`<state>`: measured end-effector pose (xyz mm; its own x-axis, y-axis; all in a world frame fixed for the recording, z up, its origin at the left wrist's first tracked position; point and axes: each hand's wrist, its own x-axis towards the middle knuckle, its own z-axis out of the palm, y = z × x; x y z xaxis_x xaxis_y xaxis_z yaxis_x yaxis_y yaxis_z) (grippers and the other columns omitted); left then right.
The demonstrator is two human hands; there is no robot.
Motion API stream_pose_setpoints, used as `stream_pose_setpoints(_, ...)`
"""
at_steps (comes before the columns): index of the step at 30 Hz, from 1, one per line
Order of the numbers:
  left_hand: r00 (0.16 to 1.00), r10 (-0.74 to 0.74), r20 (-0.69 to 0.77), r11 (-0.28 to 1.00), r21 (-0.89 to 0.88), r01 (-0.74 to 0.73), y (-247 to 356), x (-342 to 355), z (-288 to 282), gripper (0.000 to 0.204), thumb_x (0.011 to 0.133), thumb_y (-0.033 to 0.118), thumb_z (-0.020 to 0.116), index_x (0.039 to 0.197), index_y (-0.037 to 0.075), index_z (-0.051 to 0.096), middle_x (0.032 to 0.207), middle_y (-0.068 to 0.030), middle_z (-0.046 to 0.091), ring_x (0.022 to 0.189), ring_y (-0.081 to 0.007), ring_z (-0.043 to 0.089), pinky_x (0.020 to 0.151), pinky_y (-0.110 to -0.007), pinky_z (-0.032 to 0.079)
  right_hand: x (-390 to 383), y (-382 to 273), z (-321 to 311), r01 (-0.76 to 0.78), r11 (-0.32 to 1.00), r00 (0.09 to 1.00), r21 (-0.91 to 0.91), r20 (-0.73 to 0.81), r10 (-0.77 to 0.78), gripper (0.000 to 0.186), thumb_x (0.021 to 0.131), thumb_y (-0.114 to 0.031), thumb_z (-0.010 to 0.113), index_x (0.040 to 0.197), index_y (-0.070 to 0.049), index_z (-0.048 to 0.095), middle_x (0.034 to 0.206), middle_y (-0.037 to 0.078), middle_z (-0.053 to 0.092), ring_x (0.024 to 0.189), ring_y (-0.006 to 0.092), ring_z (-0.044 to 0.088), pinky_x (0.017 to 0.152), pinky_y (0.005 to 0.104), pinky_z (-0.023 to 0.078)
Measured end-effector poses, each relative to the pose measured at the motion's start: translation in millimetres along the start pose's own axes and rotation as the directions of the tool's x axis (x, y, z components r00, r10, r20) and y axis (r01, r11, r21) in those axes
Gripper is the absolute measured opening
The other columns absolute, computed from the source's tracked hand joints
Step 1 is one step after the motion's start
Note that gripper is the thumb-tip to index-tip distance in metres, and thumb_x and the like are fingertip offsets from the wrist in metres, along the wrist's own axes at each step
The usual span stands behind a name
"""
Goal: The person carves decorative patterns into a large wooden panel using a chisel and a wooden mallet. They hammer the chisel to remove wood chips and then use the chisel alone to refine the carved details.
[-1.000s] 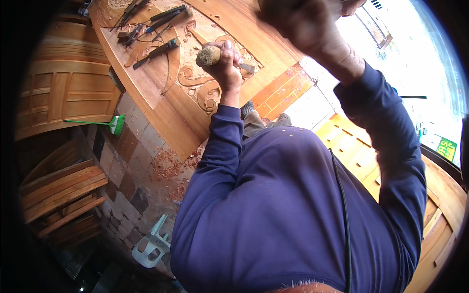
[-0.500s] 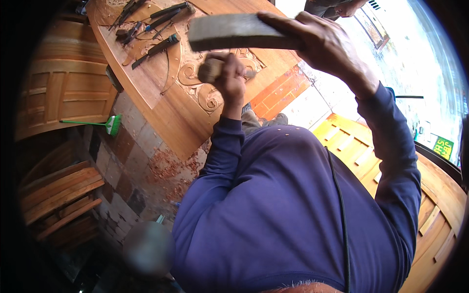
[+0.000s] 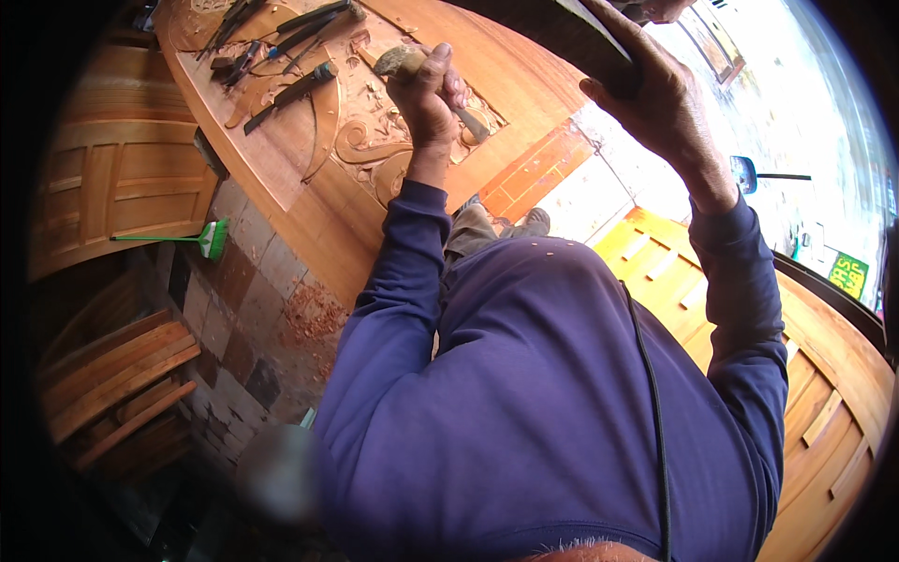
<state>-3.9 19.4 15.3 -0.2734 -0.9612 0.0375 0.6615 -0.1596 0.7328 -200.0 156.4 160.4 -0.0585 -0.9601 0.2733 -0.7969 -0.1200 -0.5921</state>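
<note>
My left hand (image 3: 426,98) grips a chisel (image 3: 468,120) by its worn, pale wooden handle, the blade angled down onto a carved scroll panel (image 3: 356,140) on a wooden worktop. Raised at upper right, my right hand (image 3: 660,103) is wrapped round a long, dark wooden block (image 3: 562,33), which runs out of view at the top. Several loose carving tools (image 3: 290,98) with dark handles or shafts lie among shavings left of my left hand.
Panelled wooden doors stand at left (image 3: 122,183) and right (image 3: 833,412). A green broom (image 3: 211,239) and shavings lie on the tiled floor. Stacked planks (image 3: 126,375) are at lower left. Part of another person (image 3: 660,11) shows at top right, and a blurred round shape (image 3: 281,473) at bottom left.
My right hand brought the block down across the view above my left hand half a second ago; it is now higher and tilted, partly out of view. My left hand moved slightly up with the chisel.
</note>
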Motion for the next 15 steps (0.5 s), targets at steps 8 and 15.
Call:
stream_pose_setpoints(8,0.997,-0.025,0.074,0.997,0.068,0.020,1,-4,0,0.021,0.091,0.010,0.074,0.083,0.008,0.055,0.055,-0.0015,0.049,0.041,-0.0108,0.043,0.041,-0.028,0.038,35,-3,-16,0.214,0.974,0.923,0.076,-0.342,-0.176,0.081,0.083,-0.004,0.078,0.156,-0.006,0.042,0.145,0.016,0.054,0.127,0.0229,0.056,0.104,0.0383,0.047)
stream_pose_setpoints(15,0.976,-0.008,0.218,0.989,0.145,-0.024,-10,-7,-3,0.014,0.088,-0.001,0.070,0.080,0.003,0.060,0.061,-0.0010,0.053,0.045,-0.0082,0.047,0.043,-0.024,0.038,54,0,17,0.358,0.806,0.928,-0.472,0.277,-0.250,0.073,0.088,-0.003,0.073,0.155,-0.011,0.045,0.113,0.014,0.062,0.097,0.0220,0.061,0.082,0.0375,0.051)
